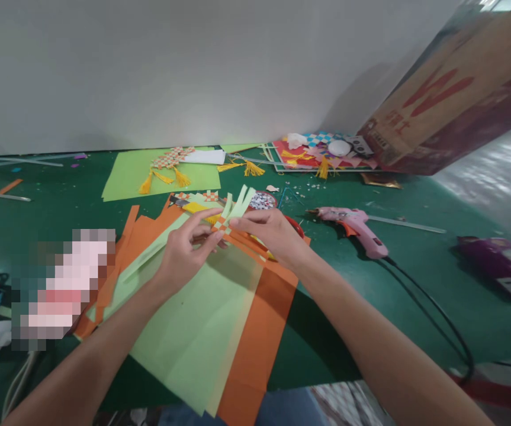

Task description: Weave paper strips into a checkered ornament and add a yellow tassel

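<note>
Between my two hands is a small woven paper piece (221, 225) in an orange and pale green check, with loose green strips (240, 204) standing up from it and orange strips trailing to the right. My left hand (192, 242) pinches its left and lower edge. The fingers of my right hand (266, 228) close on its right side, by the base of the strips. Beneath lie pale green sheets (193, 319) over orange sheets (264, 331). A yellow cutter (197, 208) lies just behind my left fingers, partly hidden.
A pink glue gun (355, 225) with a black cord lies at right. Behind are woven pieces with yellow tassels (173, 158) and a stack of paper crafts (321, 151). A dish of small bits (262, 200) sits past my right hand. A paper bag (450, 94) stands at back right.
</note>
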Motion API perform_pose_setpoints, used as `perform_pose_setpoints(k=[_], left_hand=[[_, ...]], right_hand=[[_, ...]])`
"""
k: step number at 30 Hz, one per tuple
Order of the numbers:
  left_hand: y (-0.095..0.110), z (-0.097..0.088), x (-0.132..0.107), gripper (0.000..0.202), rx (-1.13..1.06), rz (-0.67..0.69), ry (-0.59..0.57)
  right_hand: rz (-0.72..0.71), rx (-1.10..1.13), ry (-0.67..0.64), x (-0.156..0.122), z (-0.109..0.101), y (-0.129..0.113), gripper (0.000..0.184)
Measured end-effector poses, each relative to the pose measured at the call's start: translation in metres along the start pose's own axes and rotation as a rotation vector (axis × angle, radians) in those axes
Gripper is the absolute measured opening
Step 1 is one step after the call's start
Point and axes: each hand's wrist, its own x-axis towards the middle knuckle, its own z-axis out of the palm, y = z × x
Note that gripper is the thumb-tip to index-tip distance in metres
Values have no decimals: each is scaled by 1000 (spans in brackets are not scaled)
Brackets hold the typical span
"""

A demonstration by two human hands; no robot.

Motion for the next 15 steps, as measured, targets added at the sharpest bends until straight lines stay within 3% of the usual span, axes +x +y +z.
perform_pose_setpoints(k=[15], left_hand=[[-3,-2,0,39,26,27,11]], right_hand=[[4,-4,-16,0,0,-1,46]])
